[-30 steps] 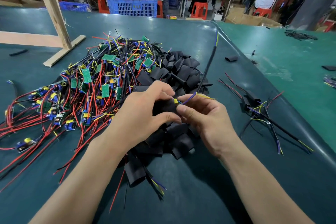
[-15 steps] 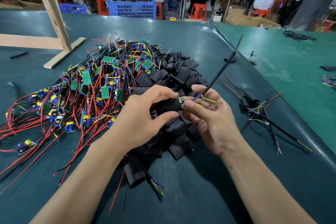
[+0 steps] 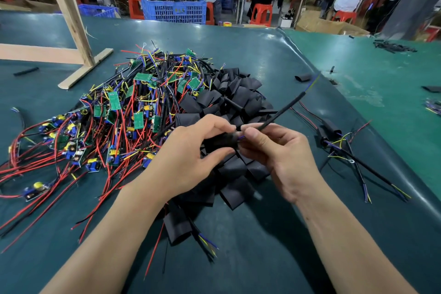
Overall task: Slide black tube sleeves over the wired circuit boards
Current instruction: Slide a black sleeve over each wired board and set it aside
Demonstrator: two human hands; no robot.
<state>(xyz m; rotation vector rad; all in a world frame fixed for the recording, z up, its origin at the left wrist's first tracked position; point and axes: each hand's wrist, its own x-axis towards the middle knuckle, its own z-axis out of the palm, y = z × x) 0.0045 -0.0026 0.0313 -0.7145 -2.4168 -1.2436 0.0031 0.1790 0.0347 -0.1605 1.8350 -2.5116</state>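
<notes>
The left hand [image 3: 191, 157] pinched a black tube sleeve [image 3: 220, 142] between thumb and fingers; the right hand [image 3: 284, 157] pinched the black cable [image 3: 281, 112] entering it, above the sleeve pile [image 3: 238, 102] on the desk [image 3: 238, 258].

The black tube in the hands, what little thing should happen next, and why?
Probably pull the stiff black cable a bit further while the left hand holds the flat black tube sleeve steady. The right hand pinches the cable right at the sleeve's mouth, where only thin coloured wires show, so the board seems nearly covered.
</notes>
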